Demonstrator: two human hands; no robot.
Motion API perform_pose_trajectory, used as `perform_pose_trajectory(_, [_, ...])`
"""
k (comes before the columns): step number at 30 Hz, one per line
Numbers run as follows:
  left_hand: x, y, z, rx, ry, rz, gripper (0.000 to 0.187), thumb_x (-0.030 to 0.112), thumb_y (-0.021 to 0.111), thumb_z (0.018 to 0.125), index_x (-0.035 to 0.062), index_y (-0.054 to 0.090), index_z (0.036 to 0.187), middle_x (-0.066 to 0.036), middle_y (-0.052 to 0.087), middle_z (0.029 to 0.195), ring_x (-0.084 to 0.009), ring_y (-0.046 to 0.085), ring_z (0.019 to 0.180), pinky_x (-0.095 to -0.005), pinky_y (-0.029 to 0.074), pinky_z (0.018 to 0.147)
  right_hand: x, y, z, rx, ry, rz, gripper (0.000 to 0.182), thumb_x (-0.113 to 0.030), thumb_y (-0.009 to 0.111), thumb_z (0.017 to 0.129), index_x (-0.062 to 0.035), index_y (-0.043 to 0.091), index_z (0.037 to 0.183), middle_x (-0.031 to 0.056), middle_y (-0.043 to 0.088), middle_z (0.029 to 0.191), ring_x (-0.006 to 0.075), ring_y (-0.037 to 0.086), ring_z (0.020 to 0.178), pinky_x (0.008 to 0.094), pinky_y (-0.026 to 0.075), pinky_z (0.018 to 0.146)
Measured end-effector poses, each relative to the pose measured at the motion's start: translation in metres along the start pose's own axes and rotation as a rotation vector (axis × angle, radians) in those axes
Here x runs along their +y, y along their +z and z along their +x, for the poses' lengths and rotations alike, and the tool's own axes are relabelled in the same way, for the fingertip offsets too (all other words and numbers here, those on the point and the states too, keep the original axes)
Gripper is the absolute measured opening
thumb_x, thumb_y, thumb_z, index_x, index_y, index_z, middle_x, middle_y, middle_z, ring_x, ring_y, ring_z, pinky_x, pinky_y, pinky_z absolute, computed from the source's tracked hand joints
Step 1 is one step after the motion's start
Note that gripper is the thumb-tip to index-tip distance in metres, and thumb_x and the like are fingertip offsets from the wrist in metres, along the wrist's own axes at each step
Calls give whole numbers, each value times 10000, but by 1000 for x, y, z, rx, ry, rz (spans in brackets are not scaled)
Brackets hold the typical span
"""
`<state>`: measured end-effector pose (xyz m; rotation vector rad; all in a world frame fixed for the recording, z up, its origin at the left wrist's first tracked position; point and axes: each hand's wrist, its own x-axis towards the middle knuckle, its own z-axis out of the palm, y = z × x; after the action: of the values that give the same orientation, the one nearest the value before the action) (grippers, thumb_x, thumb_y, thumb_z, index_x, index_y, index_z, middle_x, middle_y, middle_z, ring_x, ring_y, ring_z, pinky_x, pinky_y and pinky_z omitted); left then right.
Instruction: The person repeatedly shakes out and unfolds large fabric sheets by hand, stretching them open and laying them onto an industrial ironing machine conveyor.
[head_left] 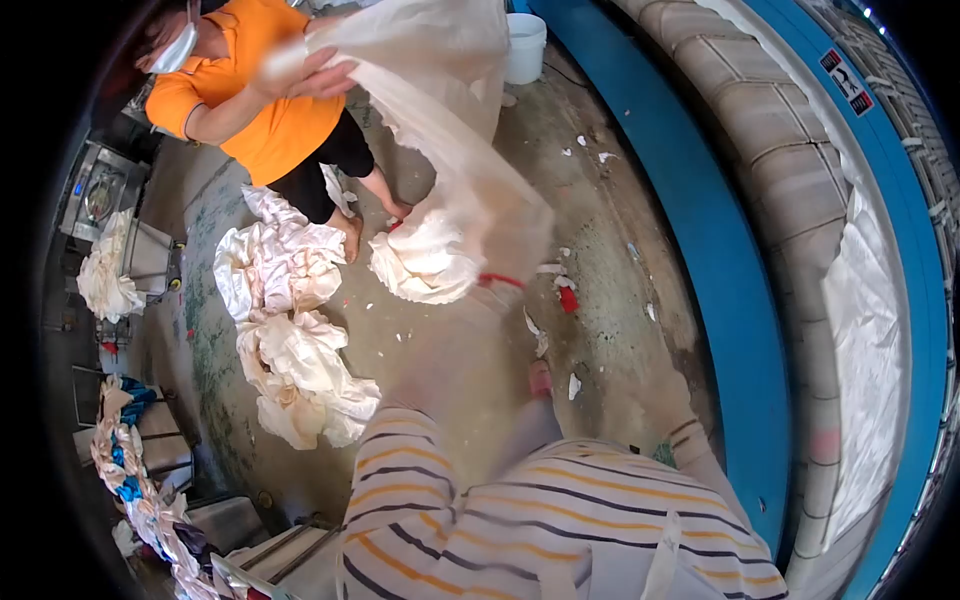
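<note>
A large off-white cloth (440, 110) stretches from the top of the head view down toward my left arm, its lower part bunched on the floor. My left hand (515, 238) is smeared by motion at the cloth's near edge, beyond a red band at the wrist; its grip on the cloth cannot be made out. Low on the right, my right hand (655, 395) is blurred too, beside the blue machine frame, with its fingers indistinct. Across the cloth stands a co-worker in an orange shirt (275, 110), one hand (315, 78) raised against the fabric.
Piles of pale cloth (300, 375) lie on the floor at left. A long blue frame (700, 270) with padded rollers (790, 170) runs along the right. A white bucket (525, 50) stands at the back. Scraps and a red piece (568, 299) litter the floor.
</note>
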<state>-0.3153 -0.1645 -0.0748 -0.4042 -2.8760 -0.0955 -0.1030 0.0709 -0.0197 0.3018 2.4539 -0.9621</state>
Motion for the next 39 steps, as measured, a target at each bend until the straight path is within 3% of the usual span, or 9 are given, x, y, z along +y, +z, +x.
perform_pose_trajectory(7, [119,-116,-76,-80,204,-793,201,203,633,816,14,614,752,-138,607,840,-285,603,751,-378,482,641,1,27,47,323,-400,111,512,-214,688,810,-44,481,1246,114,602,1149,235,592,1017,343,472,851])
perform_pose_trajectory(11, [97,-115,-103,139,289,-1022,252,245,631,850,-5,655,875,-96,629,875,-240,613,777,-354,492,663,-14,-4,-3,-110,-173,930,129,-63,623,830,-20,588,946,19,633,863,94,564,780,266,467,710])
perform_pose_trajectory(12, [86,-103,-111,196,70,-1558,271,253,611,873,-9,652,933,-63,625,869,-213,605,771,-338,492,657,-5,-19,-15,-223,-208,986,155,-5,613,804,-3,626,958,-1,627,784,72,551,719,231,461,668])
perform_pose_trajectory(16, [37,-49,-146,340,-938,-1125,382,350,487,958,16,617,1091,-16,617,930,-142,585,781,-271,487,671,22,-49,-82,-227,-386,1114,294,-1,603,810,38,603,1101,36,651,871,111,593,776,259,489,715])
perform_pose_trajectory(19, [50,-1,-214,165,-1022,-1953,468,431,458,963,45,573,1202,-59,635,992,-159,602,878,-294,507,759,30,-62,-123,-260,-367,1277,356,-23,622,808,61,574,1151,37,648,886,100,582,778,251,477,749])
perform_pose_trajectory(29, [252,-20,-326,-414,-1080,-2458,412,292,522,953,8,535,1251,-99,634,1108,-180,605,1005,-313,515,843,135,-69,-222,-313,-449,1295,450,8,539,747,97,553,1188,92,663,1028,181,621,904,290,486,821])
perform_pose_trajectory(32, [220,-45,-363,-114,-320,-1498,336,150,540,934,0,543,1235,-100,630,1105,-177,621,979,-312,532,816,185,-65,-235,-203,-362,1252,416,-17,530,779,81,569,1182,84,660,1036,157,613,904,280,484,810])
perform_pose_trajectory(38, [157,-137,-392,762,-1189,-2024,297,88,572,897,30,590,1188,-106,644,1085,-170,625,922,-273,533,688,236,4,-212,-110,-279,374,420,-139,605,868,-3,545,1261,92,630,1106,148,587,991,272,478,849])
perform_pose_trajectory(39, [162,-165,-393,724,-1037,-1444,281,106,578,902,36,596,1174,-107,645,1083,-165,629,910,-282,535,677,221,11,-219,-92,-352,251,436,-130,605,870,-17,527,1283,103,621,1124,169,586,1004,279,479,857])
